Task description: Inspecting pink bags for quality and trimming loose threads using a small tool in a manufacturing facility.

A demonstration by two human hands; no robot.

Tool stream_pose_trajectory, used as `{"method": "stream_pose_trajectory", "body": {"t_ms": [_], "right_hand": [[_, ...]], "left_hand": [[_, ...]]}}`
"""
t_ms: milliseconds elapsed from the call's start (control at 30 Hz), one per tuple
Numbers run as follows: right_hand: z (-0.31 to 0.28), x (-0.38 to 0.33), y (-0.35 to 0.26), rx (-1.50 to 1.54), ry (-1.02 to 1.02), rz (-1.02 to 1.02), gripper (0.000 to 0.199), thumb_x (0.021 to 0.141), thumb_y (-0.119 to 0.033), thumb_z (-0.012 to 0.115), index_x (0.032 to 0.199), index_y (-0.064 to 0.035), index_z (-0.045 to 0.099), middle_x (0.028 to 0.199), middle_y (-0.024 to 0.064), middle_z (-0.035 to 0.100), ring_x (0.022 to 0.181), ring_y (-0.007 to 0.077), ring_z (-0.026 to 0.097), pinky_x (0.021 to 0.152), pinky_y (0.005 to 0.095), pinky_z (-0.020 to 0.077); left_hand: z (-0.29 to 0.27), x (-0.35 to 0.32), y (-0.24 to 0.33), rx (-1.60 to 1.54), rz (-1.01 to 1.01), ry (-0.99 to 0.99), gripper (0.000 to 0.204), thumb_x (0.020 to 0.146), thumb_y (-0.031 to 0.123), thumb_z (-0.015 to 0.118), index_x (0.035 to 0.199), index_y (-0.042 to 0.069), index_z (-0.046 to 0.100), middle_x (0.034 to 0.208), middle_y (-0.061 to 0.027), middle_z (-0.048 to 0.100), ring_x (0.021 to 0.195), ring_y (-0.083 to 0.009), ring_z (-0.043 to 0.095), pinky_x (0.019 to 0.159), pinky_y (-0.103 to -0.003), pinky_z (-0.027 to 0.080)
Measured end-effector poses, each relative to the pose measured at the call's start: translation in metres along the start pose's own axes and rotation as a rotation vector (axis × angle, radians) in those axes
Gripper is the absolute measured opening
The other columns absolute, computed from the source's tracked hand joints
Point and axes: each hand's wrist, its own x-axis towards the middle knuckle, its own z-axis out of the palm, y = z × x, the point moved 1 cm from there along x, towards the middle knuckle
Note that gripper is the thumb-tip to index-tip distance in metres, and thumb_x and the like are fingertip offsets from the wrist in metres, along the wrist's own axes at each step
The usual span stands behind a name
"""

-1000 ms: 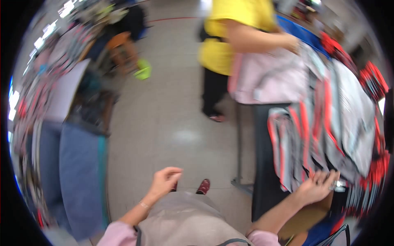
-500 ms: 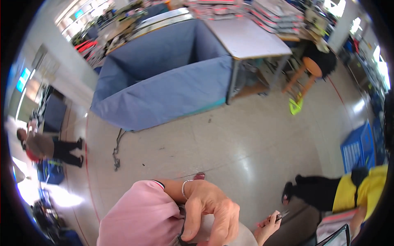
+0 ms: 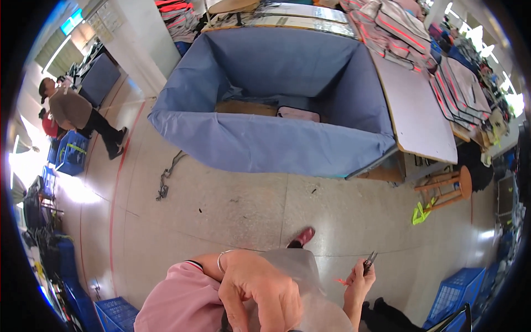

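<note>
Two hands near: left hand (image 3: 260, 290) laid on thin clear plastic sheet (image 3: 298, 276), grasp unclear; soft, slippery, best pinched at edge. Right hand (image 3: 358, 282) closed on small dark metal snips (image 3: 369, 261); light, rigid.

A large fabric bin (image 3: 276, 144) stands ahead on the floor (image 3: 221, 210), with a flat bag (image 3: 298, 114) lying inside it. A table (image 3: 415, 105) adjoins the bin's right side, stacked bags (image 3: 398, 27) on its far end. A stool (image 3: 445, 185) sits before the table. A cable (image 3: 166, 180) lies left of the bin. Crates (image 3: 72, 152) stand far left, beside a person (image 3: 74, 110). The left hand (image 3: 260, 290) is near, the right hand (image 3: 359, 279) to its right holding snips (image 3: 369, 261).
</note>
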Motion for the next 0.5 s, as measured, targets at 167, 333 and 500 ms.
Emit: {"method": "stream_pose_trajectory", "body": {"t_ms": [167, 333, 500], "right_hand": [[0.037, 0.093, -0.009, -0.309, -0.103, -0.095, 0.016, 0.087, -0.019, 0.059, 0.083, -0.0044, 0.056, 0.061, -0.0027, 0.046, 0.046, 0.0027, 0.037, 0.037, 0.0198, 0.0278], [0.082, 0.197, -0.041, -0.507, -0.122, -0.142, 0.019, 0.088, -0.021, 0.058, 0.079, -0.0037, 0.057, 0.062, -0.0024, 0.048, 0.052, 0.0040, 0.042, 0.041, 0.0208, 0.0336], [0.135, 0.283, -0.078, -0.554, -0.180, -0.211, 0.019, 0.089, -0.019, 0.056, 0.081, -0.0014, 0.057, 0.063, -0.0015, 0.048, 0.055, 0.0051, 0.041, 0.049, 0.0220, 0.0360]], "left_hand": [[-0.065, -0.007, 0.008, 0.013, -0.007, 0.241, 0.019, 0.085, 0.014, 0.066, 0.094, -0.003, 0.067, 0.084, -0.0112, 0.067, 0.069, -0.0238, 0.063, 0.061, -0.033, 0.048], [-0.142, -0.006, 0.013, 0.018, 0.014, 0.318, 0.021, 0.085, 0.015, 0.066, 0.095, -0.003, 0.067, 0.084, -0.0121, 0.067, 0.070, -0.0247, 0.064, 0.061, -0.033, 0.049], [-0.175, -0.053, 0.018, 0.094, -0.147, 0.704, 0.024, 0.085, 0.023, 0.063, 0.077, 0.001, 0.069, 0.066, -0.0049, 0.063, 0.068, -0.0220, 0.059, 0.065, -0.032, 0.046]]}}
